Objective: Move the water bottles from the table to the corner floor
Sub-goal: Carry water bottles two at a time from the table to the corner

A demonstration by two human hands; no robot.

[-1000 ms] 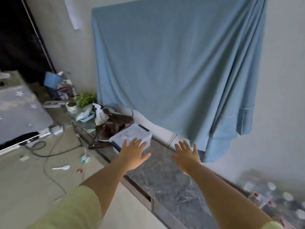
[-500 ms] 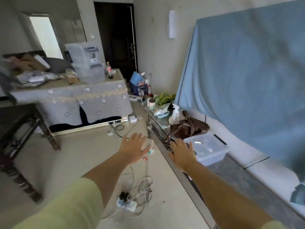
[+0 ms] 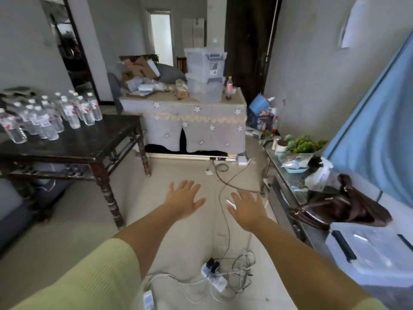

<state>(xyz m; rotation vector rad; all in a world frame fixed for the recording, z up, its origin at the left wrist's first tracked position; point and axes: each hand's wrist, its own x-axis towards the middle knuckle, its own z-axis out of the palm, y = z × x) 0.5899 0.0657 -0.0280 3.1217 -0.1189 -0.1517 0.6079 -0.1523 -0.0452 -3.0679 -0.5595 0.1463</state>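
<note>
Several clear water bottles [image 3: 49, 117] with white caps and red-and-white labels stand upright in a cluster on a dark wooden table [image 3: 93, 144] at the left. My left hand [image 3: 184, 199] and my right hand [image 3: 247, 208] are stretched out in front of me over the pale floor, palms down, fingers spread, holding nothing. Both hands are well to the right of the table and apart from the bottles.
A power strip with tangled cables [image 3: 220, 276] lies on the floor below my hands. A cloth-covered table [image 3: 190, 121] with stacked plastic boxes stands ahead. A low stone bench [image 3: 290, 177] along the right wall carries a brown bag [image 3: 344, 204], a plastic box [image 3: 375, 253] and a plant.
The view has swung left, away from the blue cloth and the bottles on the corner floor, bringing the dark table with bottles into sight. Both hands stayed outstretched and empty.
</note>
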